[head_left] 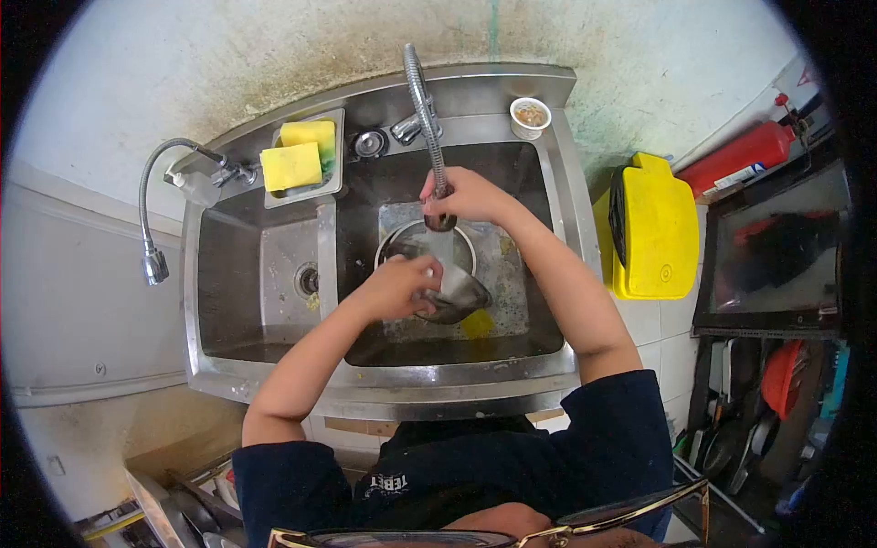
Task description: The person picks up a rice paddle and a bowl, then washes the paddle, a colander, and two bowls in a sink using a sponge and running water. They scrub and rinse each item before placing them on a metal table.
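Note:
My right hand is closed round the spray head of the flexible faucet hose, which points down into the right sink basin. Water runs from it onto a metal bowl. The bowl is tilted, and my left hand grips its near-left rim; some of the fingers are blurred or hidden. Beneath lies a round metal vessel with a bright rim, partly covered by the bowl and my hands.
Yellow sponges sit in a metal tray behind the left basin. A second faucet hangs at far left. A white cup stands on the back ledge. To the right are a yellow bin and a red fire extinguisher.

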### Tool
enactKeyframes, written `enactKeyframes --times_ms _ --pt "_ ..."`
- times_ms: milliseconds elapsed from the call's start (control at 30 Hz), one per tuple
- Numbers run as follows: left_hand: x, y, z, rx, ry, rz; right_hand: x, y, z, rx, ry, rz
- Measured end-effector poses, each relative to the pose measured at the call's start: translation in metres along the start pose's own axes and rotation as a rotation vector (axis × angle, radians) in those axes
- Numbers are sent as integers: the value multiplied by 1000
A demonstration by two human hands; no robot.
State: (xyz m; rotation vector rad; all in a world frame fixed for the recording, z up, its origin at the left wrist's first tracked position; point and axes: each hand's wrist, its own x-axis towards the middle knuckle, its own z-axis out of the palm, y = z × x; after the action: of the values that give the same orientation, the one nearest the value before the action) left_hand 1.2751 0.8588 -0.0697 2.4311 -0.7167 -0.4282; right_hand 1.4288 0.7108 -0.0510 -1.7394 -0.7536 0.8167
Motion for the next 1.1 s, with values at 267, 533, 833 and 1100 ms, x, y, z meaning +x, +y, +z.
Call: enactKeyframes --times_ms 267,533,833,1100 --pt "-38 -7 30 396 92 185 11 -19 47 299 -61 -55" --pt "-58 -13 14 553 194 242 -24 -18 -27 -83 -109 58" --pt "-40 -6 15 133 234 -121 12 -7 30 81 63 -204" --pt "-82 -27 23 -907 1013 -633 -17 31 -22 -72 174 -205"
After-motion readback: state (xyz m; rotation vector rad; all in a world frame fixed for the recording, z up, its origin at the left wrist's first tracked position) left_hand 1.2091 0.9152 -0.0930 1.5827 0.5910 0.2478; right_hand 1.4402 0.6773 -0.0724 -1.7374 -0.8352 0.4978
